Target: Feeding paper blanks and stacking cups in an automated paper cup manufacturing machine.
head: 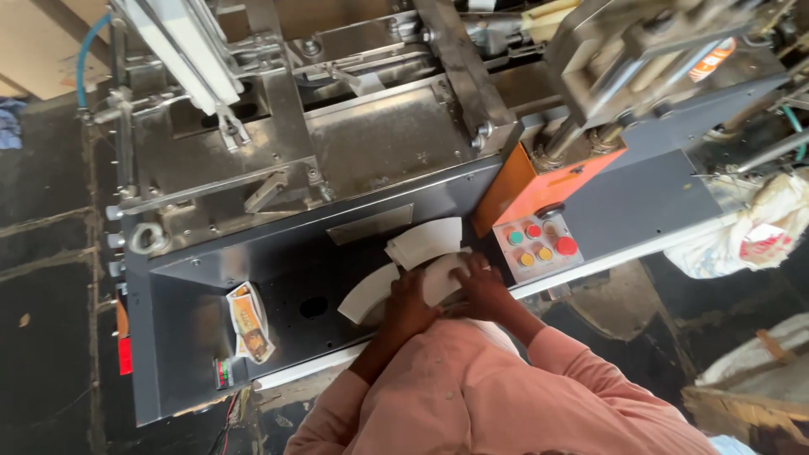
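Both hands are down on the dark worktop: the left hand has its fingers curled over a stack of white curved paper blanks, the right hand presses fingers flat on the same fan. Just beyond the fingers, more blanks; right of them, the coloured button panel.

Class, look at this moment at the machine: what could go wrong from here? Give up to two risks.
1. The curved white paper blanks lie fanned loosely under the left hand and right hand; some could slide off the dark machine deck.
2. The right hand is close to the coloured button panel; a stray knock might press one.
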